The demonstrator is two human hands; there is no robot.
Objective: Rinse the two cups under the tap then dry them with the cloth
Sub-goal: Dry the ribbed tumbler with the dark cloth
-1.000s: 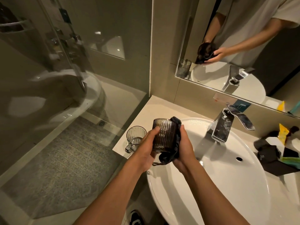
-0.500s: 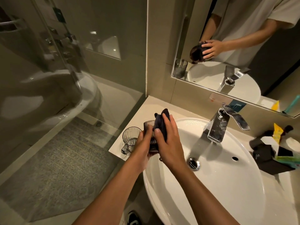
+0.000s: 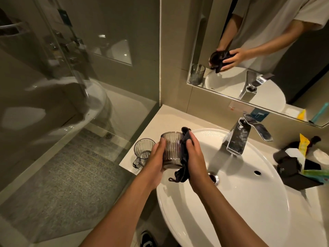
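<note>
Above the left edge of the white basin (image 3: 249,202), the ribbed dark glass cup (image 3: 173,150) is held upright between both hands. The cup's right side is covered by the dark cloth (image 3: 184,157), and its base is partly masked by the left palm; the inside of the cup cannot be made out. The left hand (image 3: 156,155) curls around the cup's left wall, thumb on the near side. The right hand (image 3: 195,157) presses the cloth against the cup with fingers nearly straight, the cloth's tail hanging below. The second cup, a clear handled mug (image 3: 142,151), stands on the counter (image 3: 165,118) just left of the left hand. The chrome tap (image 3: 238,139) stands behind the basin.
</note>
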